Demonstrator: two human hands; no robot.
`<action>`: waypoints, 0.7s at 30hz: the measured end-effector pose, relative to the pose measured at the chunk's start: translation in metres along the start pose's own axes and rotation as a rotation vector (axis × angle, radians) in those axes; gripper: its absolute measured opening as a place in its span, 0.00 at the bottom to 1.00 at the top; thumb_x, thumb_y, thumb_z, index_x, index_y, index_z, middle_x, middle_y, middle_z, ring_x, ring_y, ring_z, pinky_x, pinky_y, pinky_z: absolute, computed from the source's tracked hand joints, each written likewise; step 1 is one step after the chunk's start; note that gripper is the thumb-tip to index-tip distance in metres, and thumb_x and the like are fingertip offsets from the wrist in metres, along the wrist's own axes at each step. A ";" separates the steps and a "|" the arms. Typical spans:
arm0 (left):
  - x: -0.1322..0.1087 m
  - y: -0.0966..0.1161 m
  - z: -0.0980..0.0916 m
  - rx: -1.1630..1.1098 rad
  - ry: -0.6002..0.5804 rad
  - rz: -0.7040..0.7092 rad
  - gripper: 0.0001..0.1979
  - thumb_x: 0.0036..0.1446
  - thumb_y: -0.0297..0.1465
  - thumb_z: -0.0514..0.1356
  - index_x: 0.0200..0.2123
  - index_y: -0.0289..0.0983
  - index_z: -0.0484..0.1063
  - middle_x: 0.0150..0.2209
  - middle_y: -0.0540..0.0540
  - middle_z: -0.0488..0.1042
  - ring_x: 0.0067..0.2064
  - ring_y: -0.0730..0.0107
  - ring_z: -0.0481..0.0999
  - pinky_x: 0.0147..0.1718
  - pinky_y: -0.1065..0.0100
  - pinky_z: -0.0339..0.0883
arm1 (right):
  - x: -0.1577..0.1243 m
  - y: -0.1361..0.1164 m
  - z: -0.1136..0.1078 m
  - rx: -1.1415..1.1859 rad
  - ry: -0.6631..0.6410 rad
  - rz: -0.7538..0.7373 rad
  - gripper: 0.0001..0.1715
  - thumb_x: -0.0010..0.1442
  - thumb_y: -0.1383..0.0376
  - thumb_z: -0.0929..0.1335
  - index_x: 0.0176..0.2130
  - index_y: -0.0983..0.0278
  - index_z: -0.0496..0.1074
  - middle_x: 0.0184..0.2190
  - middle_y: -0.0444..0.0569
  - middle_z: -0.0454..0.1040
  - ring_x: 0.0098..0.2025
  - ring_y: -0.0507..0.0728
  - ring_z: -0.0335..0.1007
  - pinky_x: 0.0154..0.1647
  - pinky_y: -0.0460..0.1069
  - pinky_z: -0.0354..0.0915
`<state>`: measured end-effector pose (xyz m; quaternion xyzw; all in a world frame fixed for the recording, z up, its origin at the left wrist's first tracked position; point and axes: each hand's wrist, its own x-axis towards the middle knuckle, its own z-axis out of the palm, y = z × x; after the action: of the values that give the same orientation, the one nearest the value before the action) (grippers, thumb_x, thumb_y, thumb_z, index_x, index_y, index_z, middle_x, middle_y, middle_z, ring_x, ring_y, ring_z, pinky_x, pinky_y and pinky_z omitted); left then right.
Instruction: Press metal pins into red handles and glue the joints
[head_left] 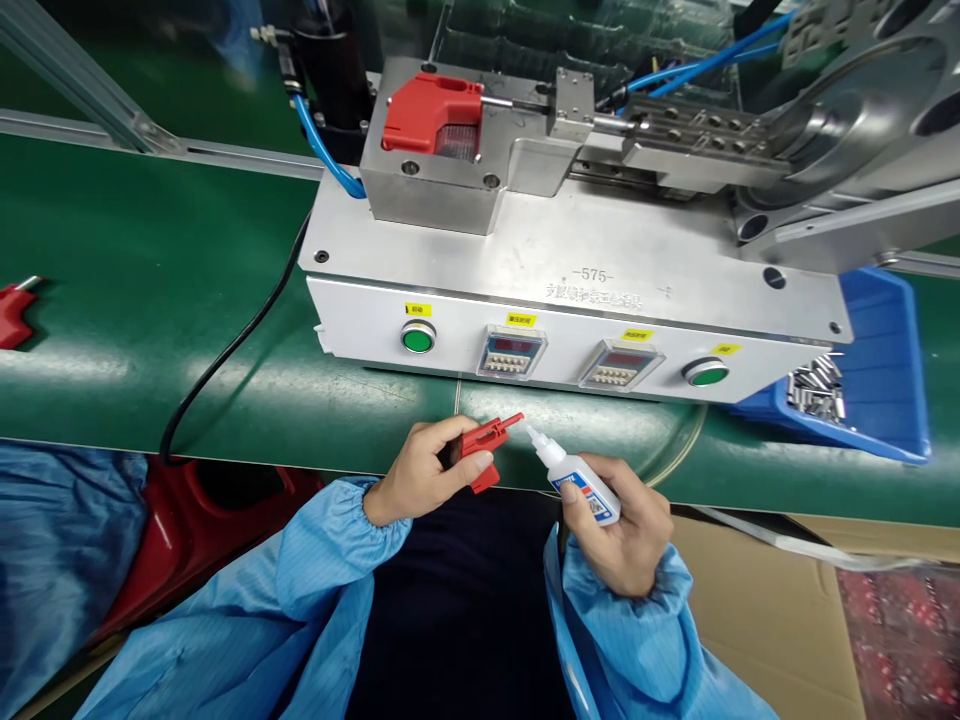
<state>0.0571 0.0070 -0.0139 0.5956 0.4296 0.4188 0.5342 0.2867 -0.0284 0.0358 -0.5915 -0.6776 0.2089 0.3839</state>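
A: What do I have on the feed from here?

B: Biggest first: a green conveyor belt (172, 260) runs left to right, with a steel bench machine (540, 240) on its far side, showing two green buttons and two digital counters. To the right sits a blue plastic tray (889, 370) holding a pile of small metal pieces (816, 388).

A: And the hands?

B: They're at the near edge of the belt. The left hand (424, 475) pinches a red plastic part (480, 450) between closed fingers. The right hand (619, 530) has its fingers wrapped round a white squeeze bottle (581, 487). The bottle's nozzle (534, 435) points left, just beside the red plastic part, though I can't tell if they touch.

A: How would they handle?

B: I'd judge the red plastic part light, stiff and a bit slick, so I'd grip its thicker body and keep clear of the narrow end. The bottle looks light and soft-walled, so I'd hold it round the middle without squeezing hard
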 end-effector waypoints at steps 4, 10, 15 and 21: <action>0.000 0.000 0.000 0.001 0.004 0.030 0.17 0.70 0.46 0.65 0.37 0.37 0.77 0.23 0.55 0.68 0.23 0.74 0.64 0.25 0.71 0.61 | -0.005 0.011 0.007 0.008 0.061 -0.023 0.15 0.69 0.53 0.70 0.38 0.60 0.79 0.19 0.42 0.70 0.15 0.51 0.58 0.17 0.48 0.61; 0.000 -0.002 -0.001 -0.006 -0.001 0.066 0.13 0.70 0.41 0.65 0.37 0.37 0.76 0.24 0.55 0.68 0.24 0.74 0.64 0.25 0.72 0.62 | -0.005 0.010 0.006 0.016 0.071 -0.066 0.11 0.69 0.56 0.71 0.40 0.60 0.80 0.21 0.41 0.73 0.15 0.50 0.57 0.17 0.48 0.60; -0.001 -0.002 0.000 -0.008 0.000 0.064 0.13 0.70 0.41 0.66 0.37 0.37 0.77 0.23 0.55 0.68 0.23 0.74 0.64 0.25 0.72 0.61 | -0.004 0.009 0.007 0.034 0.064 -0.084 0.08 0.69 0.59 0.72 0.41 0.59 0.80 0.23 0.42 0.74 0.16 0.50 0.59 0.18 0.47 0.62; 0.000 -0.001 0.000 0.006 -0.003 0.059 0.13 0.70 0.42 0.65 0.38 0.37 0.78 0.24 0.55 0.68 0.24 0.74 0.65 0.26 0.72 0.62 | -0.006 0.009 0.011 0.047 0.042 -0.080 0.08 0.69 0.58 0.71 0.41 0.60 0.80 0.22 0.41 0.73 0.15 0.50 0.58 0.19 0.48 0.62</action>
<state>0.0565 0.0068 -0.0153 0.6104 0.4120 0.4323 0.5205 0.2837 -0.0305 0.0208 -0.5589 -0.6875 0.1969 0.4198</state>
